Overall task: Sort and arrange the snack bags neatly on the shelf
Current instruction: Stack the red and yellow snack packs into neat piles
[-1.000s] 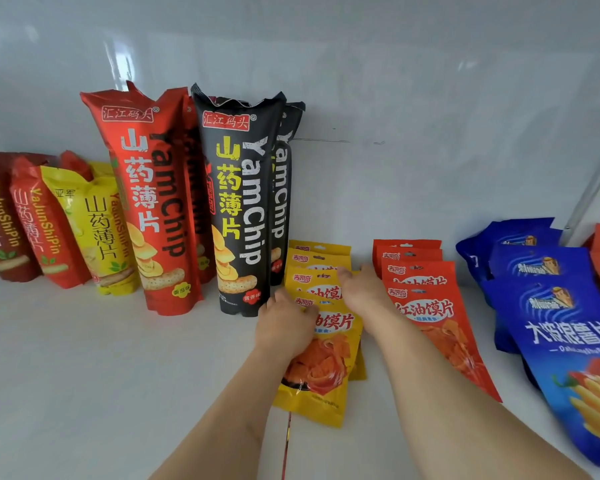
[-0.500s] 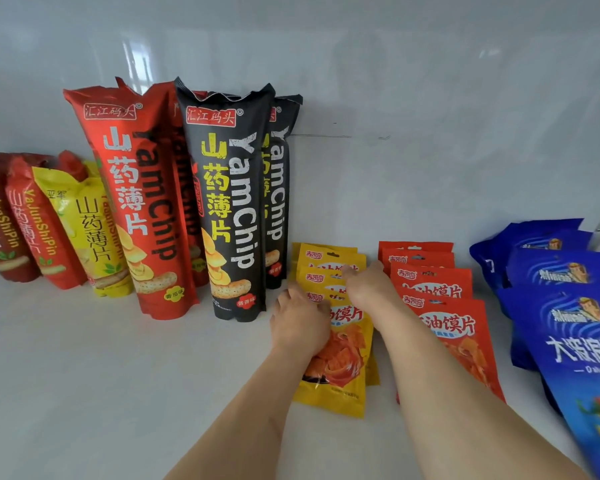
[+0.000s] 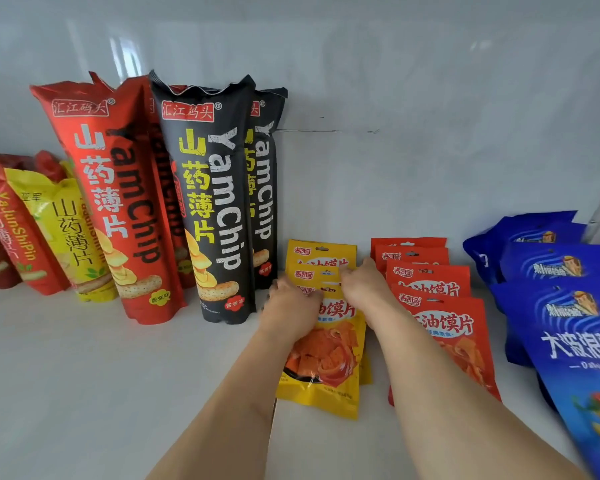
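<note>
Shelf (image 3: 84, 393), white and glossy, carries every bag, with a pale wall behind. Taking the yellow bags (image 3: 323, 355) as the landmark, they lie flat in an overlapping stack near the middle of the shelf, the top edges fanned toward the wall. Left of them stand the tall black bags (image 3: 215, 202), upright and leaning on the wall, the nearest one just beside the yellow stack. Further left of the yellow bags stand the tall red bags (image 3: 118, 209), touching the black ones. Furthest left are shorter red and yellow pouches (image 3: 59, 230), tilted against each other. Right of the yellow bags lies a fanned stack of red bags (image 3: 437, 306), just beside them and partly under the right forearm. Well to the right of the yellow bags are the blue bags (image 3: 561, 306), overlapping and running off the frame edge.

The left hand (image 3: 291, 310) rests on the left upper part of the yellow stack, fingers curled down over the bags' edge; whether its grip pinches a bag I cannot tell. The right hand (image 3: 364, 285) reaches onto the upper right of the same stack, fingertips at the top edge of a yellow bag; its grip is blurred and cannot be told either.
</note>
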Demonstrator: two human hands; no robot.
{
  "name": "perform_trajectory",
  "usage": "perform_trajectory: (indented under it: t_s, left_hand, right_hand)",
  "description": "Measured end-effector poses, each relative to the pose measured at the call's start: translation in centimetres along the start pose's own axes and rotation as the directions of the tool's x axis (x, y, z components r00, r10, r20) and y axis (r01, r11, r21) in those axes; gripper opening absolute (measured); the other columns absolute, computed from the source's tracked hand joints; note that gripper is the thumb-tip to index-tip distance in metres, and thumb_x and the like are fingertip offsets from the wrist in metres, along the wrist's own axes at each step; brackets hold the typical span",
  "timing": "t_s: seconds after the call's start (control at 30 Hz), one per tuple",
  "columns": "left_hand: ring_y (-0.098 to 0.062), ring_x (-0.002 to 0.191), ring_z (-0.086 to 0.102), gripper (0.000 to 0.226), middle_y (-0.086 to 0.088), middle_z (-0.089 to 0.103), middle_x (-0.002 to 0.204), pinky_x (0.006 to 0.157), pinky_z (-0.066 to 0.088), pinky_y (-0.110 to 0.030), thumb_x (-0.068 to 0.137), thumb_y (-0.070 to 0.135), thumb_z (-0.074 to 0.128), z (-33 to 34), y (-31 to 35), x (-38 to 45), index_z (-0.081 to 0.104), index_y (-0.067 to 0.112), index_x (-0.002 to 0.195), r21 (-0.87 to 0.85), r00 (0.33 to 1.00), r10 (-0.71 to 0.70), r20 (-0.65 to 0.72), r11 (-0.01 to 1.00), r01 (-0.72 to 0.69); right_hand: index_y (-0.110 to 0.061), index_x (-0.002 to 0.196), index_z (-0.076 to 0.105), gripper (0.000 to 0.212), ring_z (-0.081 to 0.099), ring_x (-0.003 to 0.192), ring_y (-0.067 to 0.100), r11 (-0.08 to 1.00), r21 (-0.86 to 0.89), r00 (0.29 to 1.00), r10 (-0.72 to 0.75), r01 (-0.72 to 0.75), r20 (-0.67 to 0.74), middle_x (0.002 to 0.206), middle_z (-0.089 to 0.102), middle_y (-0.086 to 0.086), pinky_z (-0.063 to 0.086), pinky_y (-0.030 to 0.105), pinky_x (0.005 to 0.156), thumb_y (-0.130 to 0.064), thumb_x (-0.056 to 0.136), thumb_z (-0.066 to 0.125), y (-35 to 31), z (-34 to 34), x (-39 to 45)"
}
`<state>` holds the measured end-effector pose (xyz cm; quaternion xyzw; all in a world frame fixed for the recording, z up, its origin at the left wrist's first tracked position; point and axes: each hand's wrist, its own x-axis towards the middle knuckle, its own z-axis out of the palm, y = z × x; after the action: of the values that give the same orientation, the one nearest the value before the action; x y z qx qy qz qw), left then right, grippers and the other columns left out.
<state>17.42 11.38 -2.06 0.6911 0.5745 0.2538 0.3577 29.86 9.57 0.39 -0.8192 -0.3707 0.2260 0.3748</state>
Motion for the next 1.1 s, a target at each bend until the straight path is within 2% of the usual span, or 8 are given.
perform_trajectory:
  t_s: [0.13,0.17,0.23,0.33,0.57,0.7,0.87,1.1]
  left_hand:
    - [-0.033,0.125,0.054,0.058,-0.011,0.053,0.137,0.105,0.044,-0.052,0.094,0.046,0.054,0.8,-0.5,-0.5,0.037,0.014,0.138,0.006,0.999,-0.013,-0.045,1.0,0.013]
    - [-0.033,0.126,0.053,0.056,-0.011,0.052,0.137,0.105,0.044,-0.051,0.096,0.044,0.054,1.0,-0.5,-0.6,0.036,0.013,0.139,0.012,0.998,-0.008,-0.061,1.0,0.009]
    - [-0.033,0.128,0.05,0.055,-0.013,0.05,0.139,0.107,0.042,-0.049,0.098,0.039,0.055,1.4,-0.4,-0.6,0.035,0.01,0.14,0.017,0.997,0.01,-0.083,1.0,-0.009]
    - [-0.033,0.133,0.046,0.059,-0.015,0.045,0.144,0.11,0.039,-0.044,0.1,0.039,0.053,2.0,-0.2,-0.5,0.031,0.005,0.144,0.057,0.995,0.038,-0.094,0.998,-0.033]
    - [-0.032,0.141,0.037,0.071,-0.016,0.037,0.153,0.114,0.032,-0.041,0.101,0.04,0.049,2.1,-0.3,-0.9,0.018,0.004,0.154,0.133,0.992,0.071,-0.103,0.989,-0.057]
    - [-0.033,0.137,0.041,0.06,-0.016,0.043,0.147,0.113,0.036,-0.045,0.1,0.035,0.053,1.4,-0.1,-0.8,0.029,0.005,0.147,0.046,0.996,0.045,-0.08,0.998,-0.041]
    - [-0.035,0.133,0.042,0.045,-0.018,0.046,0.141,0.111,0.036,-0.045,0.1,0.024,0.048,0.2,0.0,-2.0,0.037,0.003,0.137,0.032,0.991,0.114,-0.072,0.993,-0.112]
    - [-0.029,0.134,0.039,0.045,-0.01,0.048,0.142,0.112,0.031,-0.038,0.1,0.025,0.049,-2.1,-1.8,-5.9,0.042,0.008,0.141,0.089,0.947,0.27,-0.177,0.962,-0.258]
  right_hand:
    - [-0.005,0.143,0.032,0.047,0.056,0.078,0.021,0.998,-0.049,0.999,-0.042,0.043,0.019,0.122,0.061,0.014,0.039,0.028,0.054,-0.032,0.105,0.039,0.2,0.1,0.2]
    - [-0.005,0.142,0.034,0.046,0.056,0.077,0.021,0.996,-0.068,0.999,-0.049,0.05,0.012,0.122,0.061,0.014,0.039,0.028,0.054,-0.033,0.105,0.039,0.2,0.2,0.3]
    - [-0.005,0.142,0.034,0.049,0.063,0.097,0.029,0.99,-0.121,0.997,-0.079,0.076,-0.013,0.129,0.058,0.016,0.046,0.03,0.068,-0.036,0.104,0.04,0.4,0.6,0.7]
    - [-0.007,0.148,0.028,0.055,0.055,0.121,0.036,0.964,-0.232,0.99,-0.14,0.128,-0.035,0.141,0.046,0.019,0.046,0.039,0.089,-0.036,0.104,0.042,0.9,1.1,0.9]
    - [-0.009,0.149,0.023,0.055,0.052,0.122,0.038,0.922,-0.359,0.984,-0.173,0.147,-0.041,0.14,0.041,0.021,0.044,0.039,0.09,-0.034,0.104,0.043,1.0,1.7,0.5]
    - [-0.011,0.151,0.022,0.055,0.041,0.131,0.037,0.893,-0.394,0.954,-0.281,0.218,-0.108,0.148,0.034,0.019,0.04,0.044,0.102,-0.031,0.104,0.041,0.7,1.1,-0.1]
    - [-0.011,0.148,0.036,0.047,0.023,0.145,0.033,0.804,-0.529,0.909,-0.396,0.273,-0.133,0.157,0.027,0.014,0.028,0.046,0.115,-0.031,0.105,0.037,-0.1,-0.1,-1.7]
    - [-0.011,0.136,0.05,0.039,0.04,0.13,0.033,0.805,-0.473,0.878,-0.463,0.358,-0.123,0.142,0.045,0.012,0.039,0.043,0.102,-0.029,0.104,0.038,-1.5,0.7,-5.5]
